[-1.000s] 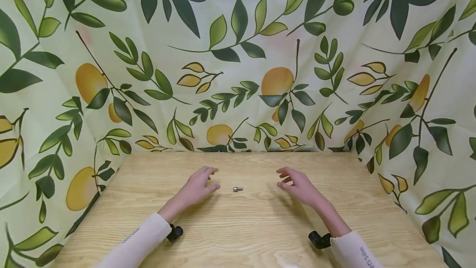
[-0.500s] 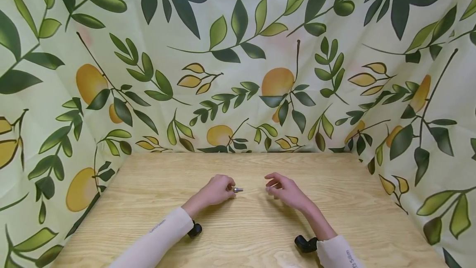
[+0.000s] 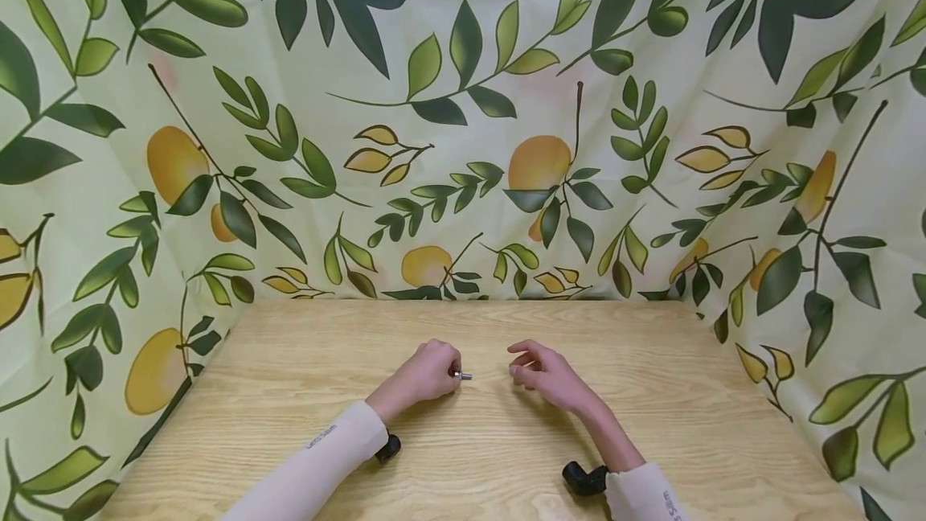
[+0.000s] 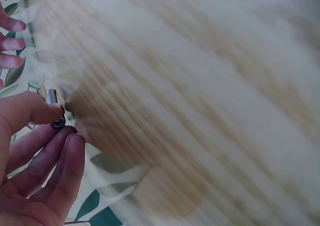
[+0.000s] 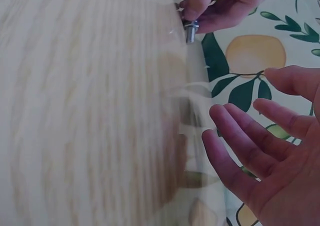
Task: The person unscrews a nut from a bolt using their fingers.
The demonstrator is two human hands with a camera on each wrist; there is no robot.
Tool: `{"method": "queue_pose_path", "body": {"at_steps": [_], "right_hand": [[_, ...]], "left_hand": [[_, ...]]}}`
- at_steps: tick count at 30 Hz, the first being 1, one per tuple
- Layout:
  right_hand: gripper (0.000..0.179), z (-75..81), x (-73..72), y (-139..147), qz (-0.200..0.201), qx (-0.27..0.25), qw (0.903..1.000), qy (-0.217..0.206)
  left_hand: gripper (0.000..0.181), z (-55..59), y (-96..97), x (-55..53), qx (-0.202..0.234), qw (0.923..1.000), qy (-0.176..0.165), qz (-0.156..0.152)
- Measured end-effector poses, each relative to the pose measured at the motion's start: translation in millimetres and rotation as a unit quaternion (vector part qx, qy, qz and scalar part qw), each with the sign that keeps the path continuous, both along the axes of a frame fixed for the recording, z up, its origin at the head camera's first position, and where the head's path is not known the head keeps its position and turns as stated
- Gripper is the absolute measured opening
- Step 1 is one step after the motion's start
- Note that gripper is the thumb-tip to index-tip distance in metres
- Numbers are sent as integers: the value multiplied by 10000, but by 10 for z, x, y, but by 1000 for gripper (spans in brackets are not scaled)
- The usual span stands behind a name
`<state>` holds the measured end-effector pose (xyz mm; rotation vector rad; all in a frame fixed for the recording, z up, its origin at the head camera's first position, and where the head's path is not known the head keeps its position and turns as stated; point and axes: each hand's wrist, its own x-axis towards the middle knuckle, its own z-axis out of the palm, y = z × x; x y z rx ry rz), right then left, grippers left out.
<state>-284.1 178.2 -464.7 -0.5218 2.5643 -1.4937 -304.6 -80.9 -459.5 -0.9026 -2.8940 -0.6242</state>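
My left hand [image 3: 430, 371] pinches a small silver bolt [image 3: 465, 376] by its head, between thumb and fingertips. The shank points right, toward my other hand. In the left wrist view the thumb lies over part of the bolt [image 4: 53, 95], and the round head shows just below it. From the right wrist, the threaded end of the bolt [image 5: 190, 34] sticks out below the left fingers. My right hand [image 3: 547, 377] is held a short way to the right of the bolt, its fingers apart and loosely bent, with nothing in them.
A light wood-grain table [image 3: 463, 457] spreads under both hands. Behind it and along both sides hangs a cloth [image 3: 463, 143] printed with leaves and oranges. Each wrist carries a black camera mount, such as the right one [image 3: 584, 478].
My left hand has moved right to the bolt lying on the table, closed finger and thumb on it and drawn it slightly nearer. My right hand has come left toward it, still holding nothing.
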Motion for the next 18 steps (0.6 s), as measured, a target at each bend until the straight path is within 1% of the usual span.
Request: {"method": "queue_pose_path", "body": {"at_steps": [6,9,11,13,15,18], "right_hand": [[45,57,6,-6,252,-476,9985,-109],[45,85,0,-29,227,-513,9984,-74],[44,101,-11,-48,165,-565,9982,-99],[43,115,-24,-69,96,-625,9979,-106],[42,128,-35,-82,67,-676,9977,-77],[42,154,-44,-105,82,-728,9973,-42]], "left_hand": [[11,23,43,6,129,9998,-130,119],[8,36,53,3,219,9992,-237,247],[6,45,56,7,366,9984,-287,319],[6,53,59,18,590,9970,-326,371],[5,56,62,37,941,9942,-383,358],[5,53,62,76,1580,9854,-565,280]]}}
